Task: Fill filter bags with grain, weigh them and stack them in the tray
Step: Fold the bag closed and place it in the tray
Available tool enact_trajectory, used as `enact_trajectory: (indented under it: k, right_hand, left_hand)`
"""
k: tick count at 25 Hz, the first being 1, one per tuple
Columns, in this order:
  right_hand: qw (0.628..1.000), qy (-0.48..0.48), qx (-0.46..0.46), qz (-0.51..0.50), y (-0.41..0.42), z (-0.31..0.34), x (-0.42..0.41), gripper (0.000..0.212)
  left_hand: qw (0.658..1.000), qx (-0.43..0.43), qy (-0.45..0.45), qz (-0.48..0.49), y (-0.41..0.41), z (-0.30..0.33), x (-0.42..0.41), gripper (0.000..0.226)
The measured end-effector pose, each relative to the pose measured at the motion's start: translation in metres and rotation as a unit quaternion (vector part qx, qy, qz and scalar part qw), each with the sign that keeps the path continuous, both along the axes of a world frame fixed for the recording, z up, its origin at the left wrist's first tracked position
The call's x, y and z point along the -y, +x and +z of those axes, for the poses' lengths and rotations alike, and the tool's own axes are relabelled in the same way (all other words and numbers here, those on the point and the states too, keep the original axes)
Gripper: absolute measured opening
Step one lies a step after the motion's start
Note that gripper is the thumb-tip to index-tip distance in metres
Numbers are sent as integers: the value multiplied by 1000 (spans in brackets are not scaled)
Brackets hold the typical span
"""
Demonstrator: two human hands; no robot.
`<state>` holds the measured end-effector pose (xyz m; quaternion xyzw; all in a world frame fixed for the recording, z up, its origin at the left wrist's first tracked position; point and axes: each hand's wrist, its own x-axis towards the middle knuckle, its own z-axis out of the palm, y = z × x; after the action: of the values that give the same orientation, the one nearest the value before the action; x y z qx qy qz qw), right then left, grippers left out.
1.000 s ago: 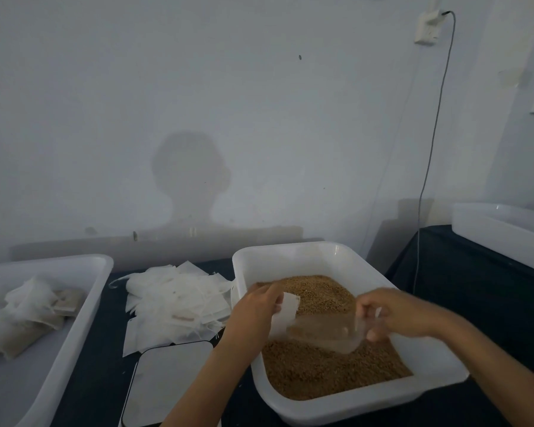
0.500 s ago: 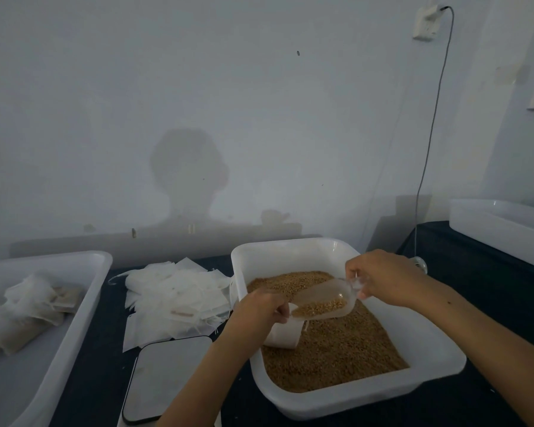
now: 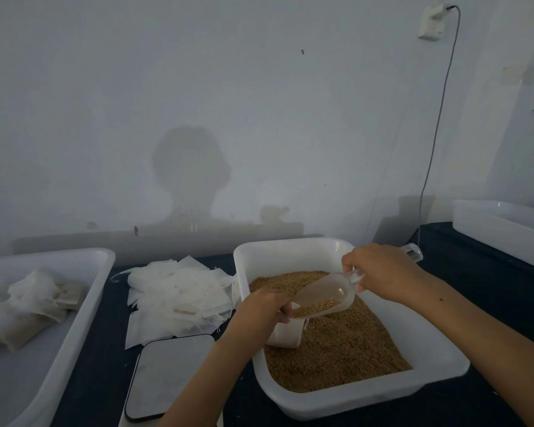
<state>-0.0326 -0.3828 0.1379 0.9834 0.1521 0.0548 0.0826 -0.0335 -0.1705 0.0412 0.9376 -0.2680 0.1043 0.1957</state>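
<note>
left hand [image 3: 261, 306] pinches filter bag [image 3: 285, 332] mouth open, over the grain tub [image 3: 438, 365] so spills land back in | right hand [image 3: 379, 271] grips clear scoop [image 3: 324, 298], tipped bagward (grain sliding) | scale [image 3: 167, 374] waits nearby

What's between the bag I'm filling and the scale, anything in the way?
Nothing visible blocks it. The left hand holds the filter bag over the grain inside the grain tub, while the right hand tips the scoop into it. The scale sits just left of the tub, its platform bare; only the tub's left wall must be cleared.
</note>
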Motion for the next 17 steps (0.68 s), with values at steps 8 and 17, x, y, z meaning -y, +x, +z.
enact_trajectory:
  k: [8, 17]
  right_hand:
    - [1000, 3, 23, 14, 3, -1, -1, 23]
    - [949, 239, -189, -81, -4, -20, 31, 9]
  left_hand:
    - [1000, 2, -26, 17, 2, -4, -1, 19]
    - [974, 65, -189, 104, 2, -16, -4, 5]
